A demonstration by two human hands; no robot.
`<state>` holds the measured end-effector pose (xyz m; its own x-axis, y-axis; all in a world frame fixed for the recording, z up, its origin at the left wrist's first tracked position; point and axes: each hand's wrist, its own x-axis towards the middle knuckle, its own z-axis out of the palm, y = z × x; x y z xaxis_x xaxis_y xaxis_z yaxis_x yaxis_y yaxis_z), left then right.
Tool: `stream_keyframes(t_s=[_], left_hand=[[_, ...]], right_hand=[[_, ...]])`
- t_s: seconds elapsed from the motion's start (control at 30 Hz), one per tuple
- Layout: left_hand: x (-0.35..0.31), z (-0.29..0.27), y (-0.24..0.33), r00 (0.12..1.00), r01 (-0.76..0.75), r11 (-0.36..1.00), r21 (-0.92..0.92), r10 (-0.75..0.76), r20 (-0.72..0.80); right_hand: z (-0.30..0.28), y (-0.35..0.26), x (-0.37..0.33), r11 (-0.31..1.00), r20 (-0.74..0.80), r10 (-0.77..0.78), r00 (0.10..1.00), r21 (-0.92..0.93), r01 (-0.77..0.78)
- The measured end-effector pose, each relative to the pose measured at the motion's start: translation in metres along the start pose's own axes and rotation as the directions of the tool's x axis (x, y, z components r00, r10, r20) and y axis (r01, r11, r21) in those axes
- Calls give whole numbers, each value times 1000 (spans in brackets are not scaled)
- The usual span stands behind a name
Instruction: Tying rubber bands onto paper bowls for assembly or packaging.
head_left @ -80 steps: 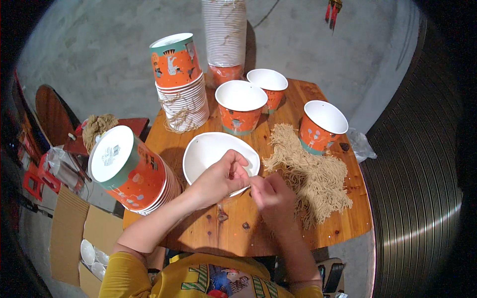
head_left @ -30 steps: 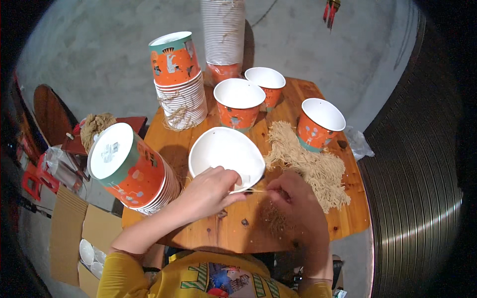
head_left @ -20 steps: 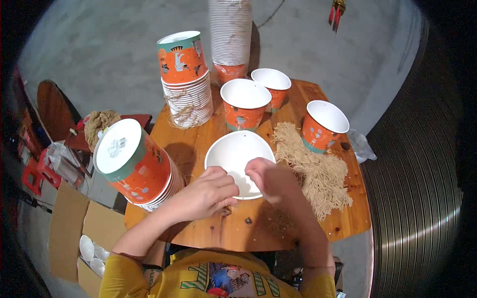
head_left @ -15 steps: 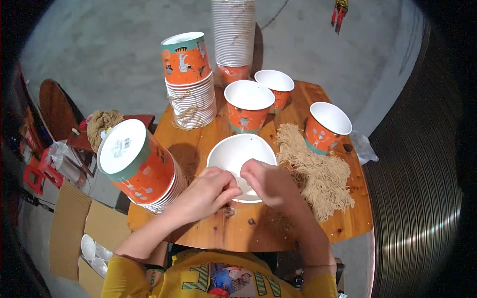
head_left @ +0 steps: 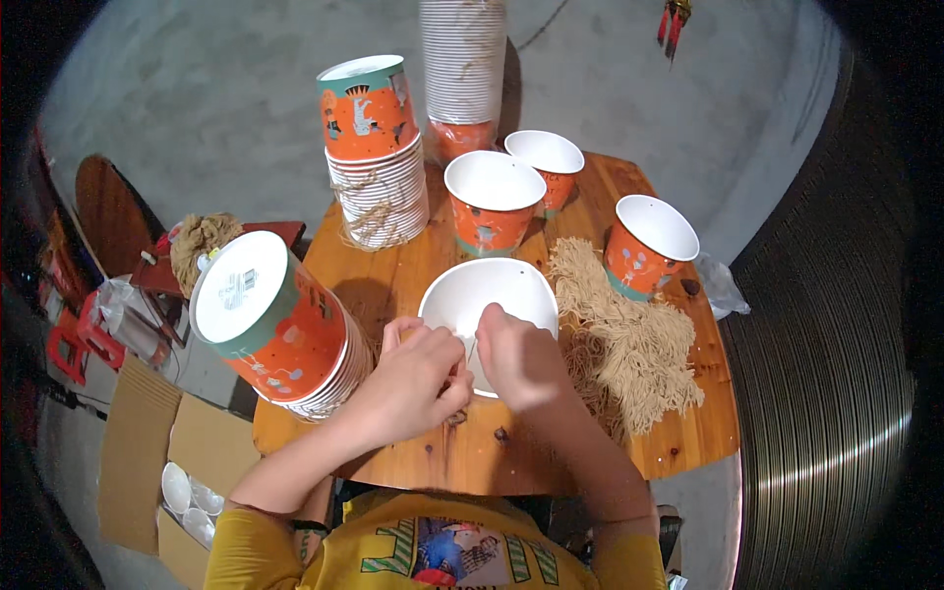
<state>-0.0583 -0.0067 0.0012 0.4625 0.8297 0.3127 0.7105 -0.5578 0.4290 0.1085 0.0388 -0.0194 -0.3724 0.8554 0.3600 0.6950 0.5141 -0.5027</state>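
In front of me an open paper bucket (head_left: 489, 286) with a white inside faces up, a small dark hole near its far rim. My left hand (head_left: 418, 382) is curled closed at its near left rim, the fingers pinched together. Against the near right part of the bucket, my right hand (head_left: 518, 356) is closed too, thumb over the opening. A faint thin line shows between the two hands, but what the fingers pinch is hidden. Right of my right hand lies a heap of beige strings (head_left: 644, 359), nearest to my right forearm.
Orange and white buckets (head_left: 492, 185) stand behind, with another bucket (head_left: 649, 244) on the right beside the strings. Upside-down bucket stacks (head_left: 285, 324) rise at the left and a tall stack (head_left: 462, 69) at the back. A cardboard box (head_left: 138, 462) sits lower left, below the wooden table (head_left: 472, 457).
My right hand has turned, its thumb now pointing up and away. My left fingers have lifted and curled. The bucket between them has shifted slightly right.
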Motion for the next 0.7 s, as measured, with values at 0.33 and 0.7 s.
stream_keyframes(t_s=[0.33,0.7], left_hand=[[-4,-7,-16,981,-161,870,467,195,-26],[23,0,-20,904,256,929,267,-132,-408]], right_hand=[[-88,33,1,316,289,291,912,871,-377],[-104,95,-66,-32,-99,-6,995,995,99]])
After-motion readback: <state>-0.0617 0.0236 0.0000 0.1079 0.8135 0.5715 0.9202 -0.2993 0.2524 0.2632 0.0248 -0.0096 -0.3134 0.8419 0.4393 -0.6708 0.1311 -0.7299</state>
